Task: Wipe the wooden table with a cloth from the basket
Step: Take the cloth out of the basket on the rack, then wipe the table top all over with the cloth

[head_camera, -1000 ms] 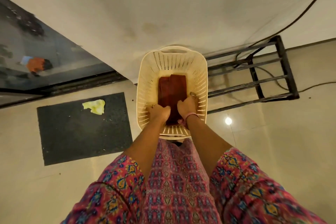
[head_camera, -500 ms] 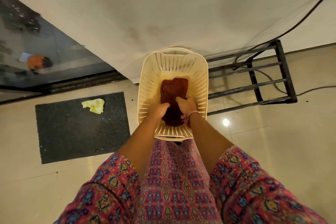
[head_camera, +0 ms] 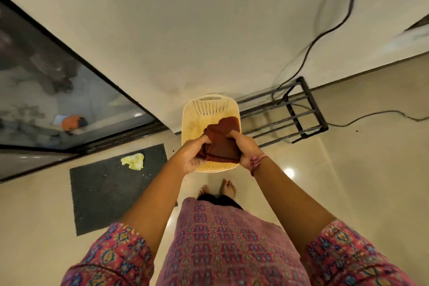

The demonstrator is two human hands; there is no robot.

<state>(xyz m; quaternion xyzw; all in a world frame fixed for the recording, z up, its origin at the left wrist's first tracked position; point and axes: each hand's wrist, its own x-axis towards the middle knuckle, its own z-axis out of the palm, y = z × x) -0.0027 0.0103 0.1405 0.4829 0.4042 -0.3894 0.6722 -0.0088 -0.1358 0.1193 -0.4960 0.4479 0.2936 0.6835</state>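
A dark red cloth (head_camera: pixel 222 141) hangs bunched between both hands, lifted above the cream plastic basket (head_camera: pixel 197 111) that stands on the floor against the wall. My left hand (head_camera: pixel 193 153) grips the cloth's left edge with curled fingers. My right hand (head_camera: pixel 246 148), a pink thread band at its wrist, grips the right edge. The basket's bottom shows bare where the cloth does not cover it. No wooden table is in view.
A black metal rack (head_camera: pixel 294 114) lies to the right of the basket, with cables (head_camera: pixel 325 32) running along wall and floor. A dark mat (head_camera: pixel 109 193) with a yellow rag (head_camera: pixel 133 161) lies at the left. A glass door (head_camera: pixel 58 100) is beyond it. My bare feet (head_camera: pixel 218 189) stand on the tiles.
Both hands have lifted the red cloth out of the basket. I have straightened up, so the basket looks smaller and farther below.
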